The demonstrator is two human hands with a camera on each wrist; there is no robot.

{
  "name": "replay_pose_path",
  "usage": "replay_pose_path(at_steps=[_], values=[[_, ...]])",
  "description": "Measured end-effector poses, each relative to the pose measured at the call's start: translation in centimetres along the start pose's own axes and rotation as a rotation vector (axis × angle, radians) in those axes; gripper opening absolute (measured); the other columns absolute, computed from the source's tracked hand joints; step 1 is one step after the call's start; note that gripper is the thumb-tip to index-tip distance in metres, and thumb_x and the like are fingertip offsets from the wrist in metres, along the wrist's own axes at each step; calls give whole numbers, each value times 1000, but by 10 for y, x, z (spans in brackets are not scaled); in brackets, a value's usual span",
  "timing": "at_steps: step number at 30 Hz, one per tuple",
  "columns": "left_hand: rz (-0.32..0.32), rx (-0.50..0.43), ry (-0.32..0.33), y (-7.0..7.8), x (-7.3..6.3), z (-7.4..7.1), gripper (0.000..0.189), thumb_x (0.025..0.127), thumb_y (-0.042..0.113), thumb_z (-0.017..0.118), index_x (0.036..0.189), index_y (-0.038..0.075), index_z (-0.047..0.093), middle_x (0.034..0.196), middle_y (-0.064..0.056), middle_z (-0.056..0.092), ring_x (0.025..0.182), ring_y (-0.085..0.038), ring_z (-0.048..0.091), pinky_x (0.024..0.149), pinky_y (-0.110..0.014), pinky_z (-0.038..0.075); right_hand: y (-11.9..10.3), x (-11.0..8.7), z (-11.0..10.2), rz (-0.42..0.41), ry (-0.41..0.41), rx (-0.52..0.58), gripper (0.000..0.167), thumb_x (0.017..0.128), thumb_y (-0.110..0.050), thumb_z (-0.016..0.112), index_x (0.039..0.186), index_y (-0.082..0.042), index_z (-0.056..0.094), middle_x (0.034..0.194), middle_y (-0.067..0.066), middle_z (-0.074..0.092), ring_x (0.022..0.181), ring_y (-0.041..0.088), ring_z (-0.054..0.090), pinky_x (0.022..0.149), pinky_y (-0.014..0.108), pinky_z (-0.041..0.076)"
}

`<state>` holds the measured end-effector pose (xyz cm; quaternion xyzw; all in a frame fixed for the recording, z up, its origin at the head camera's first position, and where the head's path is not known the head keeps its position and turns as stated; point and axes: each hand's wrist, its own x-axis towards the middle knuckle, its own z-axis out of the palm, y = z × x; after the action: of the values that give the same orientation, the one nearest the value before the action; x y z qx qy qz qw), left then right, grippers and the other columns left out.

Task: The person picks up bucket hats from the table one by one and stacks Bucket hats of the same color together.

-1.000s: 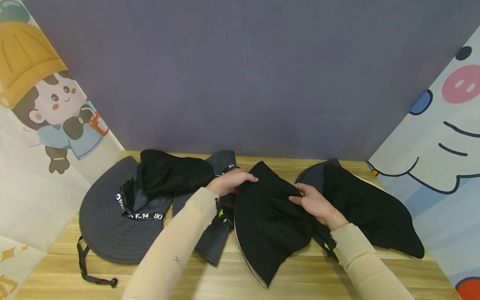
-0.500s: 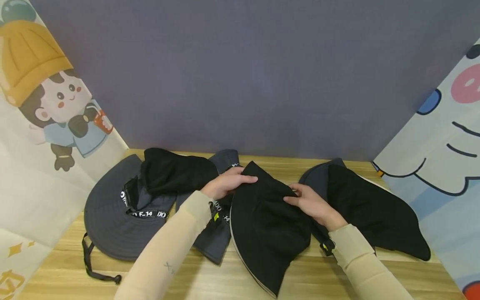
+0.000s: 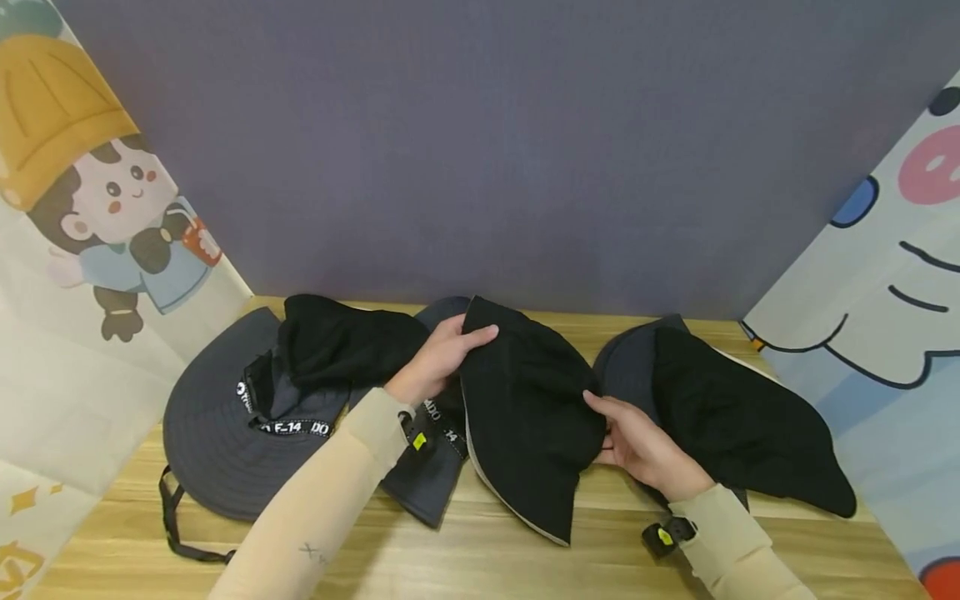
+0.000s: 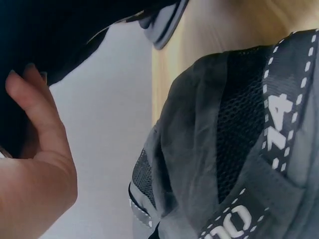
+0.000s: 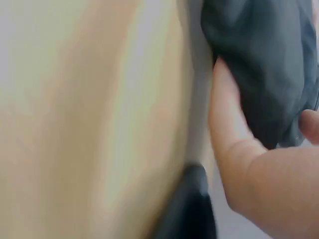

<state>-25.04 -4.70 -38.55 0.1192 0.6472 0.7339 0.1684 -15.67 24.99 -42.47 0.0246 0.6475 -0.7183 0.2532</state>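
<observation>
One black hat (image 3: 525,408), left and right edges gripped by left hand (image 3: 438,354) and right hand (image 3: 648,446): arranging, we judge, next wanting even lowering.

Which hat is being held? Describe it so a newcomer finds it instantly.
Find the wooden table below the grey backdrop. Over its middle, the left grip and right grip hold a black hat with a pale curved edge. The neighbouring hats show grey fabric; this alone is held.

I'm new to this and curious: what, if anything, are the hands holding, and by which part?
A black hat: in the head view, the left hand grips its upper left corner, while the right hand holds its right edge.
</observation>
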Motion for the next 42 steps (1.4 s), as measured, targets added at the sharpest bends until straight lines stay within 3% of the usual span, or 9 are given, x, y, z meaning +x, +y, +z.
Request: replay_pose_path(at_steps=[3, 6, 14, 17, 22, 27, 32, 38, 42], values=[[6, -24, 46, -2, -3, 0, 22, 101, 20, 65, 116, 4, 65, 98, -5, 73, 81, -17, 72, 75, -32, 58, 10, -7, 6, 51, -61, 88, 35, 106, -34, 55, 126, -5, 61, 110, 9, 74, 101, 27, 72, 91, 41, 56], [24, -58, 98, -3, -5, 1, 21, 101, 19, 66, 116, 5, 66, 99, -4, 73, 83, -17, 72, 76, -32, 58, 16, -16, 14, 81, -114, 134, 23, 105, -24, 57, 120, -7, 61, 111, 10, 72, 105, 29, 70, 94, 44, 54], [109, -136, 233, 2, -9, 9, 21, 99, 18, 68, 115, 5, 66, 102, -5, 71, 85, -17, 71, 79, -31, 57, 20, -30, 38, 35, -198, 197, 62, 100, -9, 62, 153, -11, 30, 131, 10, 63, 115, 34, 65, 101, 53, 48], [115, -145, 256, 5, -10, 12, 27, 98, 16, 68, 120, 4, 59, 104, -8, 71, 84, -17, 71, 79, -33, 58, 21, -31, 42, 25, -168, 201, 58, 99, -6, 64, 149, -11, 35, 129, 7, 63, 115, 30, 65, 97, 50, 51], [86, -123, 300, 10, -15, 8, 46, 95, 12, 71, 133, 7, 46, 109, -15, 69, 84, -19, 72, 78, -34, 58, 18, -33, 36, 5, -23, 212, 42, 99, -8, 65, 137, -5, 48, 120, 4, 66, 107, 23, 68, 90, 44, 55], [23, -73, 291, 9, -25, -7, 51, 94, 10, 67, 138, 8, 42, 113, -16, 67, 83, -20, 72, 76, -34, 58, 11, -38, 26, -23, 89, 127, 31, 101, -16, 65, 127, -5, 52, 104, 1, 69, 89, 15, 70, 78, 31, 57], [-41, 1, 273, 7, -37, -21, 32, 94, 15, 66, 120, 7, 51, 90, -3, 65, 62, -11, 63, 63, -28, 54, -1, -45, 18, -22, 149, 34, 38, 101, -23, 67, 130, -6, 50, 97, -1, 68, 79, 11, 66, 70, 24, 54], [-110, 138, 210, 7, -54, -32, 26, 97, 26, 67, 108, 5, 59, 91, -5, 62, 64, -14, 63, 65, -31, 54, -11, -53, 8, -32, 77, -64, 71, 102, -18, 65, 155, -3, 21, 136, 9, 56, 111, 22, 65, 91, 38, 55], [-141, 293, 103, 5, -69, -38, 27, 97, 24, 66, 111, 0, 68, 102, -10, 66, 72, -19, 67, 68, -36, 57, -14, -58, 4, -28, 98, -256, 84, 98, -21, 70, 160, -3, 16, 153, 23, 38, 132, 35, 50, 98, 43, 50]])
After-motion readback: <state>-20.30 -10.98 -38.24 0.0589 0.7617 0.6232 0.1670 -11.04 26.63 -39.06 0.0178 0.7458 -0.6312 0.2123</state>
